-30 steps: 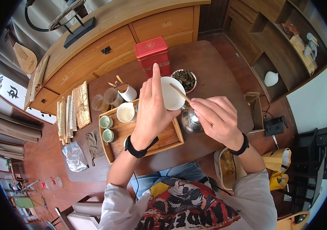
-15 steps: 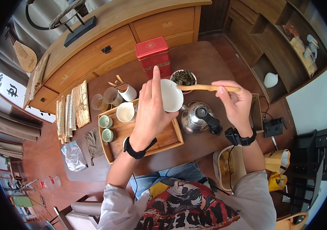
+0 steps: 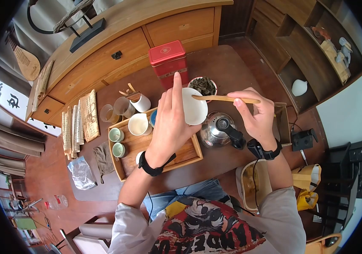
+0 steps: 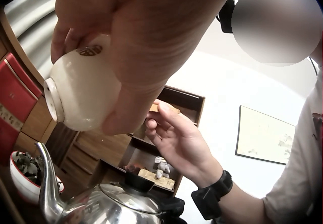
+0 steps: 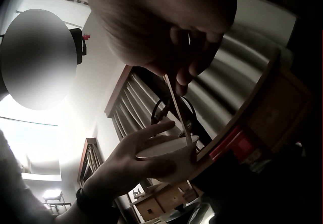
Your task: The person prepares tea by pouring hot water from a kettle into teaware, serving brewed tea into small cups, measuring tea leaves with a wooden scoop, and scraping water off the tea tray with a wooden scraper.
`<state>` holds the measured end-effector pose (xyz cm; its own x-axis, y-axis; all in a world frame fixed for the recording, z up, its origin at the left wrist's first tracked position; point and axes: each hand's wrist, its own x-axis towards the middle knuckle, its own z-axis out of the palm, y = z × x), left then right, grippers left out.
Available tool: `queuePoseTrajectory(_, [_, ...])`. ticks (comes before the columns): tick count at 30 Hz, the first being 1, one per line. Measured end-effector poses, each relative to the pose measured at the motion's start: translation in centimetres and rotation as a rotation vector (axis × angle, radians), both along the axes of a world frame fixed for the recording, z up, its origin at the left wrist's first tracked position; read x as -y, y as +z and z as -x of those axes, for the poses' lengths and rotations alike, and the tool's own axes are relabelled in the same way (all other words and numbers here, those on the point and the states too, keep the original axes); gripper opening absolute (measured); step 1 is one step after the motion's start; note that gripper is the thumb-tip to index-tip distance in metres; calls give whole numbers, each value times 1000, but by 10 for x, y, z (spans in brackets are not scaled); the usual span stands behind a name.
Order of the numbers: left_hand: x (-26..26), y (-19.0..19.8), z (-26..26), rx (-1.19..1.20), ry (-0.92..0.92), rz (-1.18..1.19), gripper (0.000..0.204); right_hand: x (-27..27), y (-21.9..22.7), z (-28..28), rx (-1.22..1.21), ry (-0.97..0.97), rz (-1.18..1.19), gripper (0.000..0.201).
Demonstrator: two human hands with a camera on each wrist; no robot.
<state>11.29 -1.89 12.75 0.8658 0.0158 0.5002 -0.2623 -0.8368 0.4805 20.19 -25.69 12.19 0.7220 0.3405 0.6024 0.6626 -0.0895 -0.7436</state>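
Observation:
My left hand [image 3: 170,116] grips a white porcelain bowl [image 3: 195,108], tipped so its inside faces the right, with the index finger stretched out along the far side. A small printed mark shows on the bowl's outside in the left wrist view. Between thumb and fingers, my right hand [image 3: 255,112] pinches a slim wooden tea stick [image 3: 223,98]. Its far tip reaches over the rim into the bowl. Just beyond stands a white bowl of dark tea leaves [image 3: 204,86], partly behind the stick. A steel kettle [image 3: 217,129] sits below, between both hands.
A wooden tray [image 3: 181,156] bears green cups [image 3: 116,135] and a white pitcher [image 3: 139,124]. A red tin [image 3: 168,63] stands at the back, with glasses [image 3: 124,107] and a tool holder [image 3: 140,103] to the left. A waste bin [image 3: 253,186] is beside the table.
My right hand has moved right and turned, so the tea stick now lies nearly level instead of slanting. The left hand and the bowl have shifted slightly right.

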Motion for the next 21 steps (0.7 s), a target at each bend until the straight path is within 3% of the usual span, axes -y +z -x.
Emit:
queuePoseTrajectory(4, [-1, 1, 2, -22, 10, 8, 133, 2, 2, -4, 87, -55, 10, 15])
queuePoseTrajectory(8, [-2, 1, 4, -23, 11, 9, 134, 9, -3, -14, 21, -48, 77, 15])
queuePoseTrajectory(11, [-3, 0, 4, -40, 21, 2, 135, 9, -10, -16, -122, -62, -54, 14])
queuePoseTrajectory(13, [-4, -3, 3, -36, 11, -20, 135, 11, -10, -15, -246, 30, -196, 16])
queuePoseTrajectory(16, [-4, -8, 1, -18, 13, -3, 132, 10, -7, -10, -274, 111, -194, 16])
queuePoseTrajectory(21, [-1, -3, 2, -33, 11, 7, 133, 9, -10, -18, -145, -33, -73, 17])
